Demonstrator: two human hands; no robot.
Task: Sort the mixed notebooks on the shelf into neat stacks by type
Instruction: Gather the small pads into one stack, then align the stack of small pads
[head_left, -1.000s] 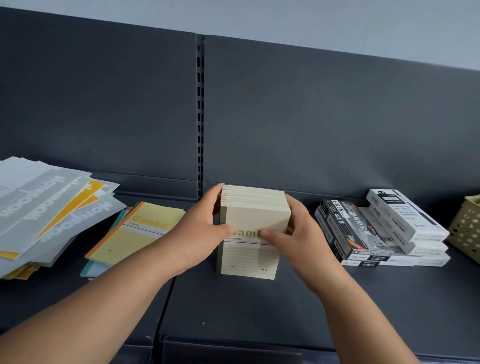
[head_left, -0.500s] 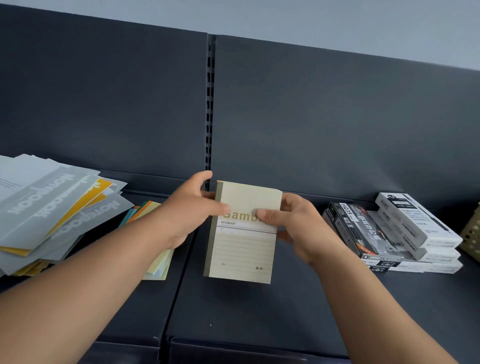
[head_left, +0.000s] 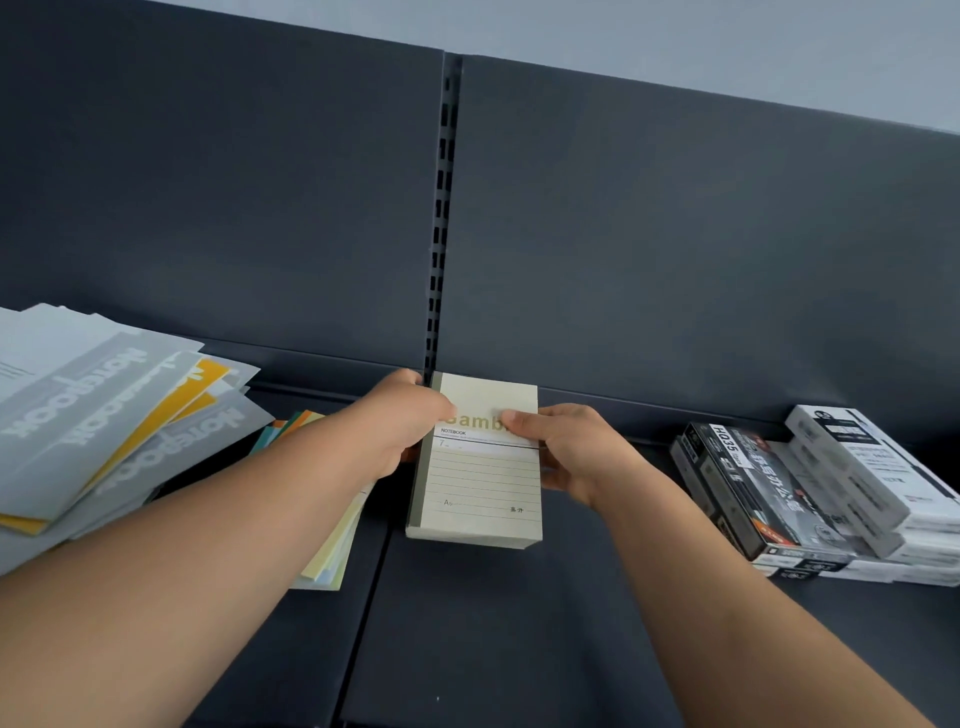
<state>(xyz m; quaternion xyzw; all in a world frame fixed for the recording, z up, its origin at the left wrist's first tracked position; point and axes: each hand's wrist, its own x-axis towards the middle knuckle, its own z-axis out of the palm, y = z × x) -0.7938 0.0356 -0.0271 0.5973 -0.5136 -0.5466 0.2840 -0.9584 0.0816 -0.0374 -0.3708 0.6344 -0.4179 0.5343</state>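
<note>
A stack of small cream "Gambit" notebooks (head_left: 480, 488) lies flat on the dark shelf (head_left: 519, 623) near the back panel. My left hand (head_left: 400, 431) grips its left side with the thumb on the top cover. My right hand (head_left: 566, 447) grips its right side, thumb on the cover too. A fanned pile of thin pastel notebooks (head_left: 332, 540) lies to the left, mostly hidden under my left forearm. Large grey and yellow "Notebook" books (head_left: 104, 415) lie in a loose heap at the far left.
Black and white boxes (head_left: 815, 493) are stacked on the shelf to the right. A slotted upright (head_left: 441, 234) divides the dark back panel. A seam runs forward along the shelf between its two sections.
The stack stood tilted up on its edge a second ago; both hands have laid it down flat and pushed it toward the back panel. The camera has shifted left.
</note>
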